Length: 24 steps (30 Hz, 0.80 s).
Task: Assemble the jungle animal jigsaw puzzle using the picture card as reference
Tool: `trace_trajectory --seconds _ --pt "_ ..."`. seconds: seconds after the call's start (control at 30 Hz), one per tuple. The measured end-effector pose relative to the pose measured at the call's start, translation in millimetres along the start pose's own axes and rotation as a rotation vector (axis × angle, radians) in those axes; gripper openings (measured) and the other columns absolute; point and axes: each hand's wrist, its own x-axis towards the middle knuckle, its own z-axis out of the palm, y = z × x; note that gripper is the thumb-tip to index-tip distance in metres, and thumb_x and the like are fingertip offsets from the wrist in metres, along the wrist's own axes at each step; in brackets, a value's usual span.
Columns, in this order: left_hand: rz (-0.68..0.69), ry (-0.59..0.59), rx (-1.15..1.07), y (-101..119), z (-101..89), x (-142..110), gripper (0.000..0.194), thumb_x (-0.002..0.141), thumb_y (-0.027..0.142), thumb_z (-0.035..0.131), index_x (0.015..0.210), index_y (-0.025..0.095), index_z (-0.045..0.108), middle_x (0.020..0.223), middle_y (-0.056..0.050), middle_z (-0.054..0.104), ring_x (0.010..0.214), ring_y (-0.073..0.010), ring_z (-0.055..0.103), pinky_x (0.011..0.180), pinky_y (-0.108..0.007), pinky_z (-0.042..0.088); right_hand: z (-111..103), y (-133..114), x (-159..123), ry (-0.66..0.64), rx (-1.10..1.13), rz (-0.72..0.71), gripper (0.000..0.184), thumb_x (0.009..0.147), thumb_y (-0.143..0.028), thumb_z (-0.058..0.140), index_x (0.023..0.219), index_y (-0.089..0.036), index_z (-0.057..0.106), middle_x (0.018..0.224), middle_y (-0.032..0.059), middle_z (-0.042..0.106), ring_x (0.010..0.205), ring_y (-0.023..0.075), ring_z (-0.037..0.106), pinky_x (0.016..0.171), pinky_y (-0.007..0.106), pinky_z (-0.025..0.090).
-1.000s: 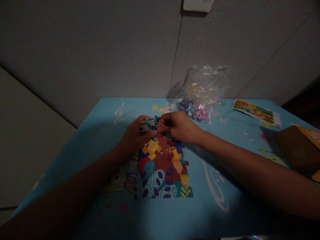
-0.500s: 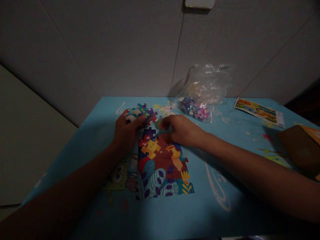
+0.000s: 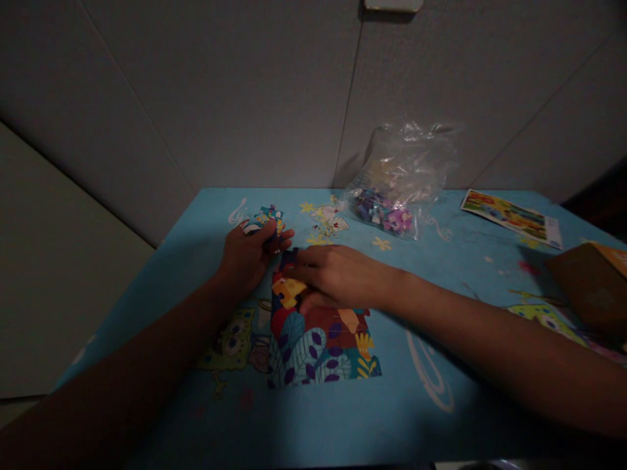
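The partly joined jigsaw puzzle (image 3: 308,352) lies flat on the blue table, showing leaves, a red-brown area and yellow parts. Over its upper half is my right hand (image 3: 337,277), palm down. Its thumb and fingers close on a yellow puzzle piece (image 3: 288,292) lying on the puzzle's upper left; the hand hides part of that piece and the puzzle's upper right. Beyond the puzzle's far left corner, my left hand (image 3: 249,254) is closed around several loose puzzle pieces (image 3: 269,219), with teal, white and orange showing between thumb and fingers.
Behind the puzzle, a clear plastic bag (image 3: 401,176) with more pieces leans near the wall. A printed picture card (image 3: 512,217) lies at the back right, and an open brown box (image 3: 588,287) stands at the right edge. The tablecloth (image 3: 421,418) carries printed cartoon figures.
My left hand has drawn away left with its bunch of pieces. My right hand has left that bunch and come down toward me onto the yellow piece. A purple piece shows at the puzzle's top left.
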Motion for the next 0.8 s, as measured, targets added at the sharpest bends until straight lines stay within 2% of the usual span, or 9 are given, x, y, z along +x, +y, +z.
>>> trace_trajectory --seconds 0.07,0.2,0.27,0.33,0.43,0.53,0.63,0.73,0.8 --pt "-0.046 0.015 -0.048 2.4 1.4 -0.3 0.007 0.088 0.012 0.063 0.082 0.01 0.06 0.074 -0.006 0.071 0.064 -0.0125 0.07 0.062 -0.021 0.06 1.2 -0.2 0.5 -0.006 -0.008 0.022 0.05 0.089 -0.053 0.063 0.117 -0.011 0.068 0.099 0.0124 0.066 0.082 0.0198 0.062 0.068 0.032 0.047" --pt "-0.172 0.004 -0.127 8.6 3.0 0.2 0.014 0.092 0.003 0.053 0.082 0.007 0.061 0.075 -0.008 0.072 0.065 -0.0113 0.071 0.063 -0.018 0.06 3.5 -0.8 0.9 -0.043 -0.066 -0.046 0.045 0.094 -0.052 0.056 0.103 -0.01 0.071 0.095 0.0119 0.066 0.08 0.0192 0.06 0.068 0.032 0.046" --pt "-0.15 -0.022 -0.116 7.9 2.5 1.0 0.01 0.09 0.003 0.056 0.084 0.009 0.061 0.077 -0.008 0.072 0.069 -0.0134 0.072 0.064 -0.02 0.061 2.8 -0.5 0.6 -0.036 -0.12 -0.101 0.044 0.097 -0.049 0.052 0.094 -0.01 0.072 0.088 0.0109 0.065 0.078 0.0189 0.058 0.066 0.032 0.044" --pt "-0.075 -0.079 -0.076 4.1 1.5 1.5 0.007 0.087 0.007 0.063 0.087 0.012 0.058 0.08 -0.006 0.071 0.072 -0.016 0.073 0.064 -0.024 0.062 0.3 0.2 0.1 0.016 -0.13 -0.089 0.042 0.101 -0.041 0.045 0.086 -0.011 0.071 0.08 0.0088 0.064 0.072 0.0172 0.056 0.064 0.031 0.041" --pt "0.039 -0.147 0.003 -3.3 -0.6 0.0 0.02 0.084 0.023 0.073 0.092 0.017 0.055 0.079 -0.001 0.068 0.065 -0.014 0.071 0.058 -0.023 0.059 -5.2 2.0 0.3 0.19 -0.013 0.097 0.044 0.104 -0.03 0.035 0.08 -0.014 0.068 0.07 0.0048 0.06 0.064 0.0136 0.052 0.064 0.03 0.037" --pt "0.105 -0.254 0.124 -8.4 -3.0 -3.8 0.035 0.08 0.045 0.075 0.096 0.018 0.058 0.075 0.001 0.065 0.057 -0.0115 0.065 0.051 -0.021 0.056 -7.1 4.9 1.7 0.351 0.125 0.38 0.046 0.104 -0.033 0.037 0.073 -0.015 0.065 0.062 0.0024 0.055 0.057 0.0115 0.046 0.063 0.03 0.034" --pt "0.119 -0.363 0.268 -9.7 -4.7 -6.0 0.05 0.064 0.037 0.088 0.102 0.019 0.059 0.078 0.002 0.066 0.06 -0.0144 0.067 0.056 -0.028 0.061 -2.2 7.6 3.5 0.385 0.192 0.581 0.044 0.103 -0.036 0.041 0.073 -0.015 0.066 0.061 0.003 0.057 0.057 0.0124 0.047 0.063 0.03 0.033" --pt "0.185 -0.227 0.242 -6.5 -4.7 -3.2 0.053 0.062 0.029 0.087 0.105 0.02 0.056 0.086 0.0 0.069 0.067 -0.0176 0.071 0.06 -0.031 0.062 7.7 7.3 5.0 0.393 0.2 0.648 0.038 0.101 -0.04 0.044 0.091 -0.012 0.069 0.08 0.0092 0.067 0.073 0.0176 0.057 0.071 0.031 0.039" --pt "0.247 -0.085 0.165 -2.7 -4.4 1.0 0.046 0.068 0.027 0.082 0.103 0.02 0.054 0.089 -0.001 0.07 0.07 -0.0183 0.072 0.061 -0.031 0.062 14.6 4.6 6.2 0.369 0.169 0.575 0.045 0.095 -0.049 0.054 0.11 -0.008 0.067 0.105 0.0157 0.068 0.092 0.024 0.06 0.082 0.035 0.042"
